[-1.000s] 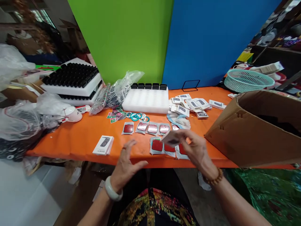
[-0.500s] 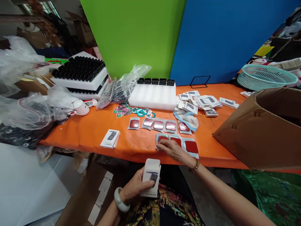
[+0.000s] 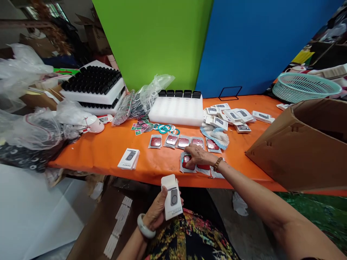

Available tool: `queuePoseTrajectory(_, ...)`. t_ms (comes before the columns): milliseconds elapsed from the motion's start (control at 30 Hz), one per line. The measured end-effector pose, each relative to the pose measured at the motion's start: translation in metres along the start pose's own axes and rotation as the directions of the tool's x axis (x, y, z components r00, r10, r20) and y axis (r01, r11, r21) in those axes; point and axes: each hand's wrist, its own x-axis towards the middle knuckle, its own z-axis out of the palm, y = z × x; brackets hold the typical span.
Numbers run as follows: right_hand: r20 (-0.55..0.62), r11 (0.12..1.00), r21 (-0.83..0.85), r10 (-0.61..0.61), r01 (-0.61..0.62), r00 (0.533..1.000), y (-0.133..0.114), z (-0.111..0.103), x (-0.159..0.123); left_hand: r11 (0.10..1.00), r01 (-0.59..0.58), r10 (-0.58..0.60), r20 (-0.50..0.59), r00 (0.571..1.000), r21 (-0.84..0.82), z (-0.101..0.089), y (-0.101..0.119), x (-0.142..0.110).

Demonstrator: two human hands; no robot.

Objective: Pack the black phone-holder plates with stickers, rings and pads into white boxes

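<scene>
My left hand [image 3: 159, 207] is closed around a white box [image 3: 172, 198] printed MAGNETIC with a picture of a dark gadget; its top flap stands up. My right hand [image 3: 200, 155] reaches over the nearer row of bagged red squares, thumb and fingers apart. Its thumb lies at the leftmost bagged red square [image 3: 186, 161], which stays on the table. The hand and wrist partly cover the bagged red squares beside it. Behind lies a farther row of bagged dark red squares [image 3: 155, 141]. A small stack of white boxes [image 3: 129, 159] lies to the left.
An orange-covered table [image 3: 100, 151] spans the view. A white foam tray [image 3: 176, 112] with black pieces stands at the back, near teal rings [image 3: 163, 129] and a crocheted cloth [image 3: 218, 136]. Several white boxes [image 3: 233, 115] are piled at right, beside a large cardboard carton [image 3: 282, 155].
My right hand has moved up and slightly right over the bagged red squares, its fingers spreading. My left hand has tilted the white box and raised it a little; its thumb has shifted to the box's edge.
</scene>
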Motion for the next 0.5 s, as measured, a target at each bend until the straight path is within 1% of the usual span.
queuePoseTrajectory(67,-0.048,0.997,0.064,-0.031,0.034,0.998,-0.002,0.0,-0.004,1.0,-0.002,0.002,0.016,1.0,-0.017,-0.001,-0.001,0.0)
queuePoseTrajectory(100,-0.076,0.991,0.127,-0.039,0.048,0.996,-0.003,0.001,-0.007,1.0,0.001,0.0,0.023,1.0,-0.022,-0.002,-0.001,0.0)
queuePoseTrajectory(167,-0.11,0.947,0.317,-0.025,0.059,0.994,-0.004,0.004,-0.014,1.0,0.009,-0.008,0.034,0.999,-0.022,-0.004,-0.003,0.0)
queuePoseTrajectory(200,-0.109,0.9,0.432,-0.005,0.052,0.994,-0.005,0.006,-0.017,1.0,0.01,-0.01,0.036,0.999,-0.017,-0.005,-0.004,0.001)
queuePoseTrajectory(233,-0.097,0.833,0.551,0.015,0.041,0.995,-0.005,0.008,-0.021,1.0,0.012,-0.012,0.034,0.999,-0.01,-0.007,-0.005,0.001)
queuePoseTrajectory(300,-0.044,0.646,0.763,0.044,0.005,0.998,-0.007,0.012,-0.028,1.0,0.007,-0.007,0.023,1.0,0.002,-0.008,-0.006,0.002)
queuePoseTrajectory(333,-0.006,0.549,0.835,0.047,-0.021,0.999,-0.008,0.012,-0.033,1.0,-0.001,0.001,0.017,1.0,0.006,-0.008,-0.007,0.003)
queuePoseTrajectory(367,0.033,0.475,0.878,0.043,-0.05,0.999,-0.009,0.012,-0.037,1.0,-0.012,0.012,0.013,1.0,0.009,-0.008,-0.007,0.003)
queuePoseTrajectory(400,0.073,0.438,0.896,0.025,-0.077,0.997,-0.011,0.012,-0.042,1.0,-0.023,0.023,0.014,1.0,0.012,-0.008,-0.007,0.004)
queuePoseTrajectory(433,0.116,0.437,0.894,-0.01,-0.1,0.993,-0.013,0.009,-0.046,0.999,-0.032,0.032,0.018,0.999,0.022,-0.007,-0.006,0.004)
queuePoseTrajectory(500,0.197,0.51,0.852,-0.107,-0.116,0.975,-0.019,0.003,-0.055,0.996,-0.052,0.05,0.035,0.998,0.069,-0.005,-0.003,0.005)
